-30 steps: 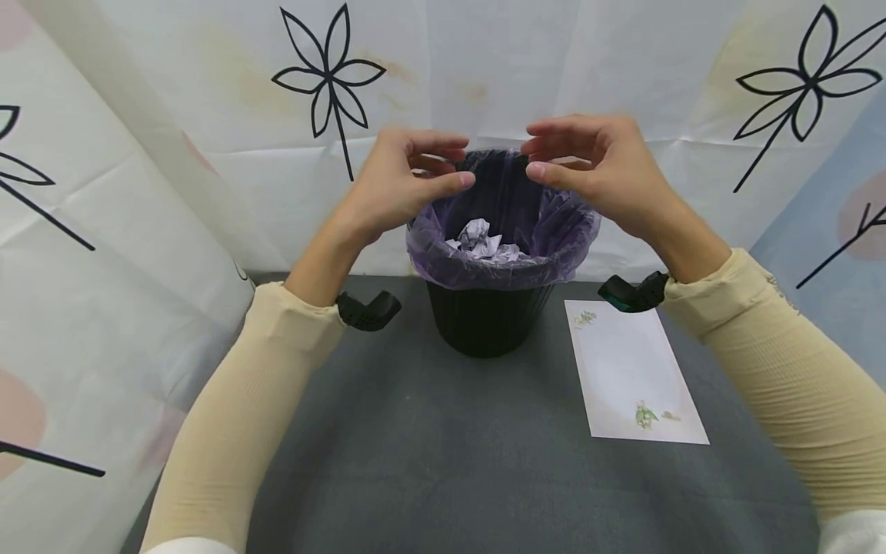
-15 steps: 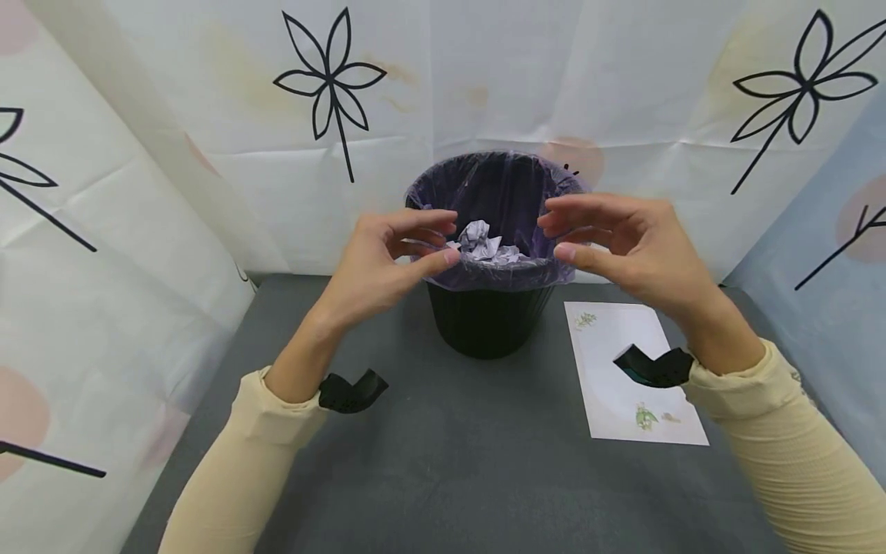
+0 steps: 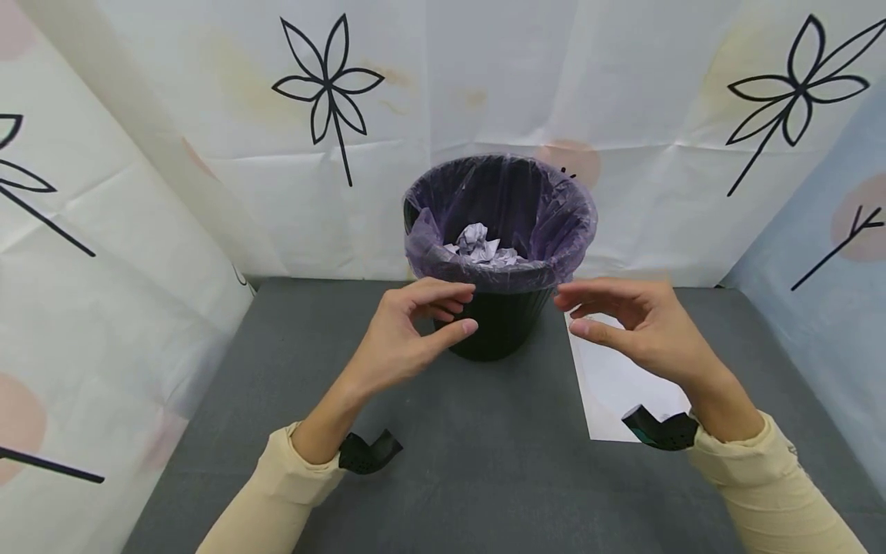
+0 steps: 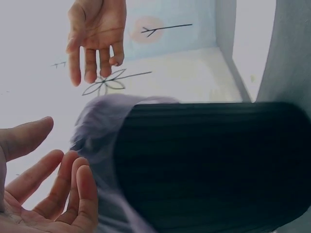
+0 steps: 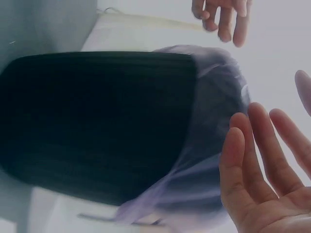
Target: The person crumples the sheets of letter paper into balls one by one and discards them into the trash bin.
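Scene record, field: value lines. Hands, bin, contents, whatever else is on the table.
left_hand: left hand, holds nothing, fingers loosely bent, in front of the bin
right_hand: right hand, holds nothing, fingers loosely bent, partly over the sheet in the head view
container: black bin, upright on the grey table
liner: purple bag, folded over the bin's rim
contents: crumpled paper, inside the liner; piece count unclear
loose_item: pale sheet, flat on the table, right of the bin
backdrop: white cloth with black flower outlines
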### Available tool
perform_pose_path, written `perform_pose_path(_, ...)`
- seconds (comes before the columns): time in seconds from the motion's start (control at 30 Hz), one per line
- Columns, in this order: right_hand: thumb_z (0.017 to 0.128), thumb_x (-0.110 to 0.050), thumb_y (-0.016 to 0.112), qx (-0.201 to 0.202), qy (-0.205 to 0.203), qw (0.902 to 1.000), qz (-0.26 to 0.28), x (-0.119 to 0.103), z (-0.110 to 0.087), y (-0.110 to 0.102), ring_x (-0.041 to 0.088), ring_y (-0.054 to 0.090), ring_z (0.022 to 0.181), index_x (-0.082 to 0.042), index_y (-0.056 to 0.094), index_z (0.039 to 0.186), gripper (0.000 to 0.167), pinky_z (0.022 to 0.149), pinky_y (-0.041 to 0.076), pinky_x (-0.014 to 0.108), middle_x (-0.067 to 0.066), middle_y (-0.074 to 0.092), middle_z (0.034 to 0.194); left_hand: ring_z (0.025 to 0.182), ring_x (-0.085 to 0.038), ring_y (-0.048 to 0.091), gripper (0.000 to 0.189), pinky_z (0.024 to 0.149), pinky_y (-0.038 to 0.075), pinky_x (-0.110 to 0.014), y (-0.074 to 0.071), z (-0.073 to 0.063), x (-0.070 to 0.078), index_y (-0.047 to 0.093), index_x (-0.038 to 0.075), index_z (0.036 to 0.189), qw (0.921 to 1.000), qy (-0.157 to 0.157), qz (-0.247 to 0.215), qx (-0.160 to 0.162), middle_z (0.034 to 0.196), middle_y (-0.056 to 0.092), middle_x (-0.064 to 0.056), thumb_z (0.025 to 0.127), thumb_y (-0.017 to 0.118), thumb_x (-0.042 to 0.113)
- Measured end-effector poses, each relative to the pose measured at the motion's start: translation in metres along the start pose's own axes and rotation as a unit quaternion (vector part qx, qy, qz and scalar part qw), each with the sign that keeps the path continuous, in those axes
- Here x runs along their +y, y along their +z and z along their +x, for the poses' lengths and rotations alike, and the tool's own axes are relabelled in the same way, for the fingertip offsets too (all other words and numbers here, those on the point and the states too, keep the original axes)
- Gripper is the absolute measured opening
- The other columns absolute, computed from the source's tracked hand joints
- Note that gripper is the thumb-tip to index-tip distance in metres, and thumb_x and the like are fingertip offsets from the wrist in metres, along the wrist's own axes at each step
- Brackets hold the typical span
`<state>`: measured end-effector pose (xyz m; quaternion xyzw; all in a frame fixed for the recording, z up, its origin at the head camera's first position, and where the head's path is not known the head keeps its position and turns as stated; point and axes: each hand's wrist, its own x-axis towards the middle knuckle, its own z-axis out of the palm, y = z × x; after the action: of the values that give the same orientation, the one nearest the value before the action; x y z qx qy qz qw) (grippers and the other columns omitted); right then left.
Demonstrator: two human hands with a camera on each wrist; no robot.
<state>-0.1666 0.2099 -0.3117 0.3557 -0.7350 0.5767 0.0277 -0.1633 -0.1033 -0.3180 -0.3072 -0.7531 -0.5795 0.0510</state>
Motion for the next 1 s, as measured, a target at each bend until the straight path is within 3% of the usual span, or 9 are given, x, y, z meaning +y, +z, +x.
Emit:
perform_pose_path(0.2, 0.087, 0.017, 0.068, 0.030, 0.064, 0.9967, -0.040, 0.024, -0.032, -0.009, 0.015, 0.070, 0.103, 0.012, 0.065, 0.123, 0.036, 0.085, 0.056, 0.023, 0.008, 0.073, 0.114, 0.101, -0.018, 0.067, 0.035, 0.089, 0.056, -0.035, 0.019, -0.010, -0.022, 0.071, 0.002, 0.124, 0.9996, -0.026, -0.006, -0.010, 0.120, 0.069, -0.008, 0.090, 0.077, 0.006)
perform_pose_path(0.33, 0.090, 0.011, 0.069, 0.059, 0.122, 0.9878, -0.077, 0.041, -0.056, -0.017, 0.012, 0.071, 0.099, 0.009, 0.065, 0.125, 0.035, 0.082, 0.056, 0.021, 0.001, 0.074, 0.113, 0.099, -0.018, 0.066, 0.035, 0.088, 0.056, -0.035, 0.037, -0.016, -0.038, 0.071, 0.003, 0.124, 0.9987, -0.048, -0.005, -0.020, 0.119, 0.069, -0.008, 0.090, 0.078, 0.007)
perform_pose_path(0.53, 0.092, -0.001, 0.074, 0.107, 0.208, 0.9644, -0.123, 0.071, -0.094, -0.035, 0.008, 0.071, 0.096, 0.001, 0.066, 0.128, 0.037, 0.077, 0.054, 0.018, -0.012, 0.073, 0.110, 0.098, -0.023, 0.066, 0.035, 0.086, 0.056, -0.033, 0.069, -0.023, -0.067, 0.072, 0.003, 0.123, 0.9960, -0.082, -0.005, -0.034, 0.116, 0.071, -0.008, 0.089, 0.079, 0.009)
perform_pose_path(0.67, 0.092, -0.007, 0.076, 0.129, 0.242, 0.9466, -0.170, 0.088, -0.115, -0.047, -0.001, 0.068, 0.092, 0.004, 0.063, 0.131, 0.043, 0.074, 0.052, 0.014, -0.020, 0.068, 0.109, 0.101, -0.028, 0.067, 0.037, 0.085, 0.055, -0.029, 0.093, -0.027, -0.083, 0.071, 0.002, 0.123, 0.9937, -0.102, 0.007, -0.045, 0.116, 0.071, -0.009, 0.089, 0.080, 0.011)
perform_pose_path(0.73, 0.092, -0.012, 0.077, 0.137, 0.257, 0.9355, -0.201, 0.095, -0.125, -0.052, -0.009, 0.062, 0.094, 0.006, 0.061, 0.133, 0.048, 0.075, 0.049, 0.010, -0.015, 0.067, 0.112, 0.104, -0.031, 0.066, 0.037, 0.086, 0.054, -0.027, 0.105, -0.027, -0.089, 0.071, 0.002, 0.124, 0.9925, -0.111, 0.015, -0.051, 0.117, 0.071, -0.011, 0.089, 0.080, 0.012)
perform_pose_path(0.83, 0.092, -0.018, 0.078, 0.145, 0.280, 0.9170, -0.245, 0.107, -0.138, -0.060, -0.012, 0.055, 0.098, 0.007, 0.058, 0.136, 0.054, 0.074, 0.045, 0.004, 0.008, 0.068, 0.121, 0.108, -0.031, 0.065, 0.040, 0.088, 0.052, -0.025, 0.123, -0.026, -0.097, 0.071, 0.002, 0.124, 0.9898, -0.126, 0.029, -0.061, 0.118, 0.070, -0.013, 0.088, 0.081, 0.015)
perform_pose_path(0.93, 0.093, -0.026, 0.077, 0.149, 0.313, 0.8947, -0.282, 0.118, -0.149, -0.068, 0.011, 0.060, 0.106, 0.007, 0.056, 0.138, 0.060, 0.071, 0.044, 0.006, 0.030, 0.060, 0.129, 0.110, -0.027, 0.064, 0.044, 0.091, 0.050, -0.025, 0.140, -0.023, -0.102, 0.070, 0.002, 0.126, 0.9851, -0.144, 0.053, -0.078, 0.118, 0.069, -0.012, 0.088, 0.082, 0.018)
perform_pose_path(1.0, 0.094, -0.031, 0.076, 0.147, 0.343, 0.8793, -0.296, 0.126, -0.155, -0.073, 0.032, 0.059, 0.112, 0.008, 0.052, 0.141, 0.066, 0.071, 0.044, 0.015, 0.034, 0.055, 0.133, 0.111, -0.023, 0.062, 0.047, 0.094, 0.049, -0.027, 0.152, -0.022, -0.105, 0.069, 0.003, 0.128, 0.9805, -0.156, 0.080, -0.089, 0.118, 0.069, -0.009, 0.087, 0.083, 0.023)
